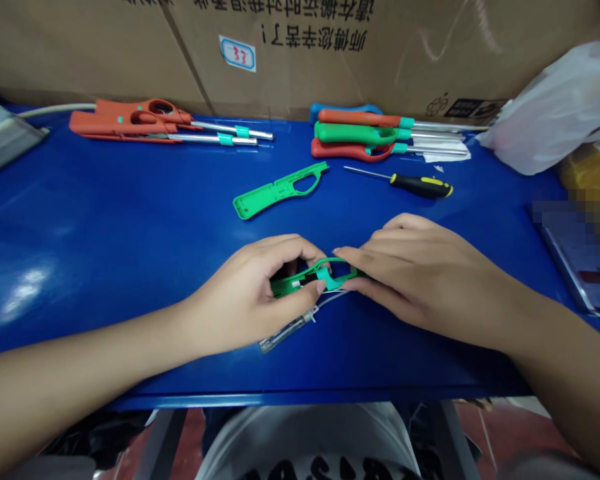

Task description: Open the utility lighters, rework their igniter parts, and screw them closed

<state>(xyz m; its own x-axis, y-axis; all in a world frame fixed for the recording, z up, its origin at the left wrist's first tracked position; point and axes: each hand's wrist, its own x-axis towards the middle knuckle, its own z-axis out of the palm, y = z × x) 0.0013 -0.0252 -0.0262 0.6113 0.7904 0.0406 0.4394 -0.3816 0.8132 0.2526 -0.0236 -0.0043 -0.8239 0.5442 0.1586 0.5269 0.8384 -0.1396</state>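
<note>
My left hand [253, 293] and my right hand [420, 273] meet near the front middle of the blue table [105, 267]. Both are closed on a green plastic lighter shell [313, 275] with a teal trigger piece inside it. The left thumb and fingers pinch its left end, while the right fingertips press on its right end. A metal tube with thin wires [293, 328] sticks out below the left hand and lies on the table. A second green shell half [280, 191] rests alone farther back.
A black and yellow screwdriver [415, 184] lies behind my right hand. Assembled long lighters lie at the back: orange ones [150, 121] on the left, mixed colours [375, 135] on the right. Cardboard boxes [305, 47] wall off the rear. A white plastic bag [555, 113] sits at the right.
</note>
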